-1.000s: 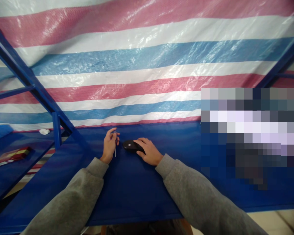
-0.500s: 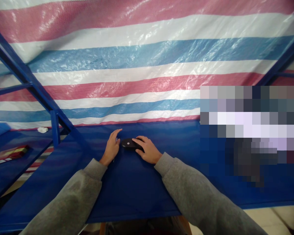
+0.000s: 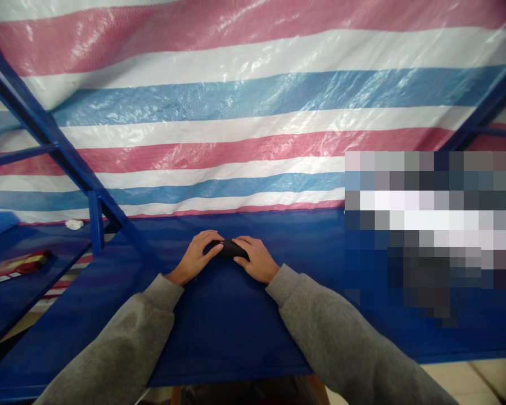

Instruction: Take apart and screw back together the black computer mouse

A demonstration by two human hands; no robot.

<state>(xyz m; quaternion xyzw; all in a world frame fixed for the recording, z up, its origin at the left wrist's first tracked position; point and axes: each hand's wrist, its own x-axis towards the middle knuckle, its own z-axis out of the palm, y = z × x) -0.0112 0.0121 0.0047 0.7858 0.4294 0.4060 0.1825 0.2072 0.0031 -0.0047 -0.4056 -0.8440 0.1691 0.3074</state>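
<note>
A black computer mouse (image 3: 230, 248) lies sideways on the blue table between my two hands, with its ends partly covered by fingers. My left hand (image 3: 197, 254) grips the left end, thumb along the near side and fingers over the far side. The right end is in my right hand (image 3: 255, 257), its fingers curved over the top and the thumb at the near edge. Both hands rest low, close to the tabletop.
The blue table (image 3: 236, 326) ends at a striped plastic sheet (image 3: 236, 135). Blue frame bars (image 3: 63, 143) slope at the left. Beyond them lie a red packet (image 3: 19, 266) and a crumpled white piece (image 3: 73, 224). A pixelated patch hides the right side.
My left hand has moved right and closed on the left end of the mouse, covering its round pale logo. My right hand stays at the other end.
</note>
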